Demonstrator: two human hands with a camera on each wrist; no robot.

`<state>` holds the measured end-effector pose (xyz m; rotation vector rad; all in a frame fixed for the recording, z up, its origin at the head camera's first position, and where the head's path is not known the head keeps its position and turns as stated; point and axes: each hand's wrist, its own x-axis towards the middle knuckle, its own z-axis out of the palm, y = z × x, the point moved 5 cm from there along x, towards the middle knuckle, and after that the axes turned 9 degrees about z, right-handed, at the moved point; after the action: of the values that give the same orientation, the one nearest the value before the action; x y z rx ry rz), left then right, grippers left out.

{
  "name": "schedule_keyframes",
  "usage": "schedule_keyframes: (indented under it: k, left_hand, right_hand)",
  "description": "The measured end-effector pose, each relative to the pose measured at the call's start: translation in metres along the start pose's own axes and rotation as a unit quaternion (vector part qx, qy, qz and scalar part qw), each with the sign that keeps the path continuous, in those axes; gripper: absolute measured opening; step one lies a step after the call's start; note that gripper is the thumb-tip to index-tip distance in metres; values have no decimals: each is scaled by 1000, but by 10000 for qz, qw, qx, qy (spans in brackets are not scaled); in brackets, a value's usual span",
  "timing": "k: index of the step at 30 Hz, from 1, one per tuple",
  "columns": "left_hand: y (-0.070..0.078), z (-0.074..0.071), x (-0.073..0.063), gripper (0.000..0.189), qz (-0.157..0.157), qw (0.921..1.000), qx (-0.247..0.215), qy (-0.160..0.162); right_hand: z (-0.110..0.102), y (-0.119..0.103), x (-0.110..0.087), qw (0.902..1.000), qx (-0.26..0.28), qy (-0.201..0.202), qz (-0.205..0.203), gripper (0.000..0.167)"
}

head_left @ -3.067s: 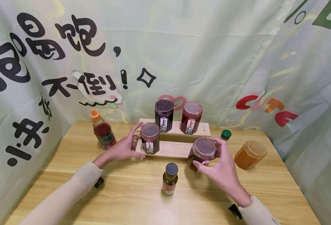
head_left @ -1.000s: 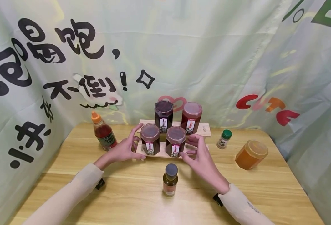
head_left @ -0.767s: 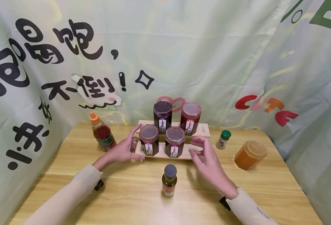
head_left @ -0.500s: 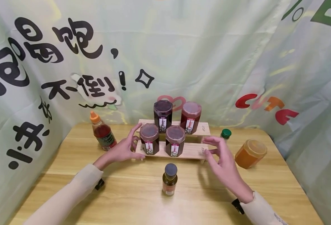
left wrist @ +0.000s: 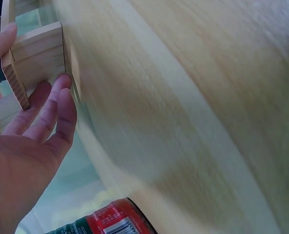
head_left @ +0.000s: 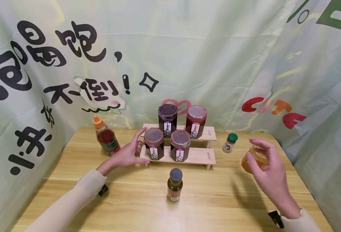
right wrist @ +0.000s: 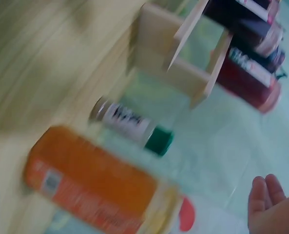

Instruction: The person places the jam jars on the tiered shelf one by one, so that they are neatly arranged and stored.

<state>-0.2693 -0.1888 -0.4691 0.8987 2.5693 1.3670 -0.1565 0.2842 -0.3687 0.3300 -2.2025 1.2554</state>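
Note:
My left hand holds the left end of a two-step wooden rack; in the left wrist view its thumb and fingers lie on either side of the plank's end. Two dark jam jars stand on the lower step. Behind them, a dark purple jar and a red jar occupy the upper one. Over at the right, my right hand hovers with fingers spread in front of an amber honey jar, partly covering it. The right wrist view shows a gap between this hand and the honey jar.
A green-capped shaker stands between rack and honey jar. Left of the rack is an orange-capped sauce bottle. A small dark-capped bottle stands in front of the rack. Printed cloth hangs behind the wooden table.
My right hand set a dark jam jar on the lower step beside the other, let go of it, and moved right to the honey jar. The left hand stayed at the rack.

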Motion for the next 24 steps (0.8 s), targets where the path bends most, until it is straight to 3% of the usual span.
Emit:
schedule_keyframes:
  k: [7, 12, 16, 24]
  left_hand:
    - [-2, 2, -1, 140, -6, 9999, -107, -35]
    - [1, 1, -1, 139, 20, 9999, -114, -2]
    - [2, 0, -1, 138, 41, 10000, -85, -23]
    - [1, 0, -1, 140, -59, 10000, -42, 20]
  right_hand:
    - [-32, 28, -1, 9988, 102, 367, 293, 63]
    - [-42, 56, -2, 9936, -264, 391, 1029, 81]
    - [-44, 78, -7, 9857, -411, 99, 1631, 92]
    - [-38, 112, -12, 9708, -230, -921, 2202, 96]
